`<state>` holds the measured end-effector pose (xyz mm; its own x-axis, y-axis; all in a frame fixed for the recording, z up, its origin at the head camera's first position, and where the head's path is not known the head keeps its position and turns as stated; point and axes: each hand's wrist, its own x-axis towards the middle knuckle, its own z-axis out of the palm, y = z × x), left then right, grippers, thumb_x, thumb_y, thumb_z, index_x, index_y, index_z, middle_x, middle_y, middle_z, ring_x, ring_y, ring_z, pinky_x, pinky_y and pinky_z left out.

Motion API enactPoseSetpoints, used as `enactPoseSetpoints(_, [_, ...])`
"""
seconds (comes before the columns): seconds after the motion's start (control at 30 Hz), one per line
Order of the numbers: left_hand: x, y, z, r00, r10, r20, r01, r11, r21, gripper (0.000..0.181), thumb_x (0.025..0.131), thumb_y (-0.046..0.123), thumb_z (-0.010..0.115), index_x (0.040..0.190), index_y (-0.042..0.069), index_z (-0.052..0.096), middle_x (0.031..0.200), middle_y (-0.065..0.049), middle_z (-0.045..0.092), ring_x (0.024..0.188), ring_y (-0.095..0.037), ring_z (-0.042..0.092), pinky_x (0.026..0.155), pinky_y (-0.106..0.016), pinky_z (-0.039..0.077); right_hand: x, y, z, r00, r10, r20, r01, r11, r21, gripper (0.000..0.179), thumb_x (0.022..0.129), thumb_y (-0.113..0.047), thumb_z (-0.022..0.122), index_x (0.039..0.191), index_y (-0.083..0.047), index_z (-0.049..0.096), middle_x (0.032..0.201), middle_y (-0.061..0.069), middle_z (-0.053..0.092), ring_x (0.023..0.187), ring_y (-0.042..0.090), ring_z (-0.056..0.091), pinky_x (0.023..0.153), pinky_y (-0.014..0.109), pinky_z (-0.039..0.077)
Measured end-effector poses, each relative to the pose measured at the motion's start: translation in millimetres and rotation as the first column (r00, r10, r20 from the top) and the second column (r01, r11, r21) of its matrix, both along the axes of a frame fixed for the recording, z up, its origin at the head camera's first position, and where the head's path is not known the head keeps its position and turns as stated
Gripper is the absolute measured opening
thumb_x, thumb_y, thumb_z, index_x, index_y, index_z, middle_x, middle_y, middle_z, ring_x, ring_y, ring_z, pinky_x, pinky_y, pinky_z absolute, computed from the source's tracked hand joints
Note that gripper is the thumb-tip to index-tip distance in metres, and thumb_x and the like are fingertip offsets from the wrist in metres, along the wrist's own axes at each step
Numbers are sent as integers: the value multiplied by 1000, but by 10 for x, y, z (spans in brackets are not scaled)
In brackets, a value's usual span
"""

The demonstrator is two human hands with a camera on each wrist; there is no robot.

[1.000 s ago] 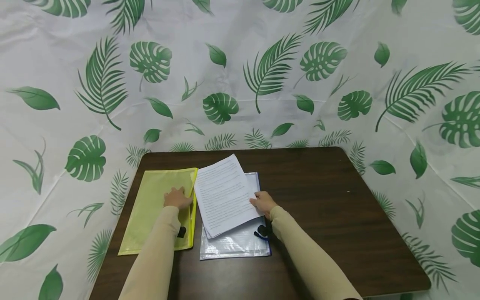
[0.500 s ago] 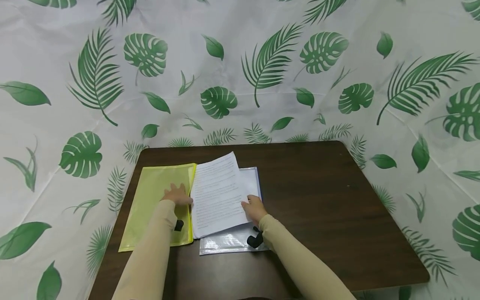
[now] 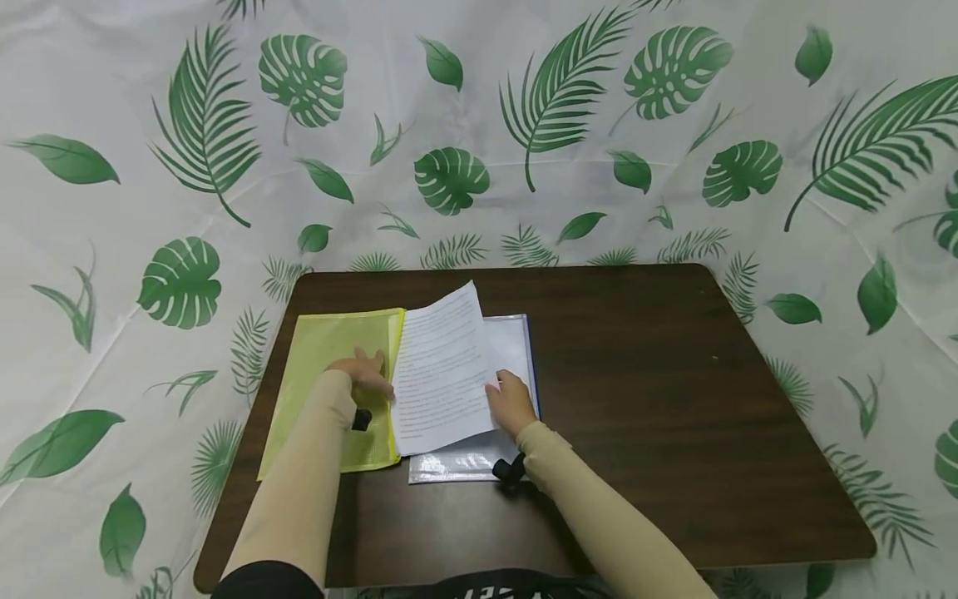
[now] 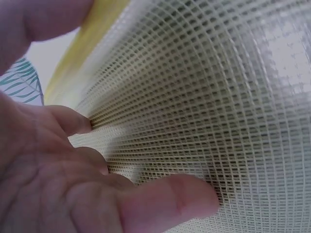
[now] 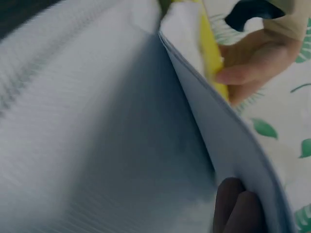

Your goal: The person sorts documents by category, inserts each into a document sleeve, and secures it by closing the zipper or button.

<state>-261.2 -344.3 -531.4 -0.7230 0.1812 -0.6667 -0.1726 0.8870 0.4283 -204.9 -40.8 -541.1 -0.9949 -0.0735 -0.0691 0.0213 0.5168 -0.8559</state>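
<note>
While the left grip (image 3: 362, 373) splays on yellow mesh (image 3: 318, 345), the right (image 3: 512, 404) pinches printed sheets (image 3: 443, 374).

The yellow folder (image 3: 322, 345) is gridded, with a brighter yellow edge; the silvery-white folder (image 3: 456, 466) is edged in blue. The paper (image 3: 443, 374) is white with rows of dark text. Dark brown wood grain streaks the tabletop (image 3: 659, 399); green leaves (image 3: 449, 180) pattern the white backdrop (image 3: 516, 33); the sleeves (image 3: 292, 482) are cream.

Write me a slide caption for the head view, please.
Left hand on a yellow folder, right hand holding printed sheets at its edge, partly over a pale folder on a dark table.
</note>
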Motion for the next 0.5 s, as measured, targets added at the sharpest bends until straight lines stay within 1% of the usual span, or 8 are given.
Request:
enactPoseSetpoints(0.03, [-5, 1, 7, 1000, -12, -4, 12, 1000, -22, 122, 84, 43, 77, 160, -4, -6, 152, -45, -25, 143, -63, -8, 112, -72, 21, 10, -12, 33, 1000, -3, -14, 3, 1000, -10, 17, 97, -4, 58, 108, 6, 67, 97, 18, 72, 80, 25, 66, 71, 38, 54])
enactPoseSetpoints(0.07, [-3, 4, 14, 1000, -23, -9, 23, 999, -41, 122, 84, 45, 77, 160, -3, -5, 153, -45, -23, 143, -64, -5, 112, -71, 22, 18, -24, 61, 1000, -4, -25, 3, 1000, -30, 17, 97, -3, 58, 109, 6, 68, 96, 19, 73, 78, 24, 67, 69, 37, 55])
enactPoseSetpoints(0.13, [10, 14, 30, 1000, -10, 10, 10, 1000, -27, 122, 85, 44, 77, 160, -2, -7, 153, -43, -25, 143, -63, 12, 107, -64, 37, 32, -42, 107, 999, -4, -38, 2, 998, -65, 18, 97, -1, 58, 110, 7, 68, 95, 19, 74, 74, 22, 69, 64, 35, 56])
enactPoseSetpoints(0.23, [39, 33, 60, 998, 52, 47, -53, 998, 19, 121, 87, 39, 77, 160, 3, -11, 154, -39, -31, 139, -60, 30, 87, -46, 56, 35, -54, 160, 996, -11, -84, 4, 997, -80, 20, 96, 0, 59, 112, 5, 71, 94, 19, 75, 72, 21, 71, 61, 33, 57])
enactPoseSetpoints(0.3, [50, 50, 72, 996, 74, 56, -76, 996, 40, 120, 88, 35, 77, 160, 2, -13, 152, -39, -34, 129, -56, 45, 72, -37, 58, 33, -59, 195, 990, -14, -138, 6, 998, -61, 21, 96, 1, 60, 111, 4, 73, 95, 18, 76, 73, 22, 71, 63, 34, 57])
enactPoseSetpoints(0.4, [54, 75, 86, 996, 78, 42, -79, 996, 28, 120, 88, 36, 77, 160, 3, -13, 153, -39, -33, 132, -56, 42, 67, -34, 57, 52, -83, 251, 979, -17, -203, 10, 999, -34, 23, 95, 0, 61, 112, 2, 76, 96, 16, 76, 76, 23, 72, 66, 36, 57])
enactPoseSetpoints(0.43, [53, 81, 88, 997, 71, 40, -72, 997, 20, 121, 88, 37, 77, 160, 2, -13, 153, -39, -32, 130, -55, 44, 67, -34, 57, 66, -96, 266, 978, -16, -210, 7, 999, -43, 23, 95, 0, 61, 112, 1, 76, 97, 16, 77, 77, 23, 72, 67, 37, 57])
enactPoseSetpoints(0.5, [52, 91, 95, 997, 65, 37, -66, 998, 12, 121, 88, 39, 77, 160, 2, -13, 153, -39, -32, 133, -56, 42, 68, -34, 57, 96, -126, 279, 976, -17, -215, 2, 998, -70, 24, 95, 0, 62, 114, 0, 77, 99, 16, 77, 79, 24, 73, 68, 37, 58])
